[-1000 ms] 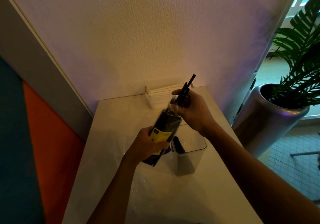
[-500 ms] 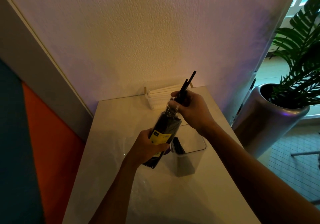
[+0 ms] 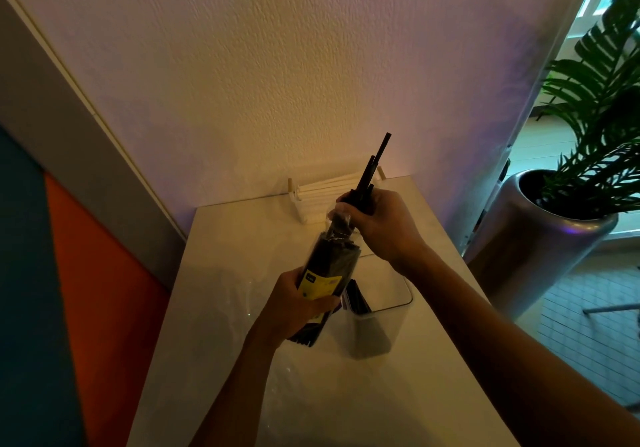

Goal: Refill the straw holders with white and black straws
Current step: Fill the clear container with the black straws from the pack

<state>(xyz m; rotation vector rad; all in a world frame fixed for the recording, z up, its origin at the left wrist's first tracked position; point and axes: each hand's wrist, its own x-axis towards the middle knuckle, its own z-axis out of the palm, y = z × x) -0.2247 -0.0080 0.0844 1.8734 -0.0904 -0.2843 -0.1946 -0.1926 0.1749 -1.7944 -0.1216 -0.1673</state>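
A pale table (image 3: 242, 308) stands against a textured wall, with a potted palm (image 3: 595, 128) in a metal planter off to the right. At the table's far edge a wooden holder (image 3: 313, 200) carries white straws lying flat. Nearer, a clear plastic container (image 3: 391, 294) holds a few black straws leaning inside. Above it the left hand (image 3: 294, 303) grips the lower end of a yellow-labelled pack of black straws (image 3: 332, 263), its long axis tilted up and away to the right. The right hand (image 3: 379, 219) is clenched round the pack's open top, pinching a small bunch of straws (image 3: 372, 169) drawn partly out. The clear container sits directly below and slightly right of the pack, nearer the right hand, so the bunch likely travels down and towards the person.
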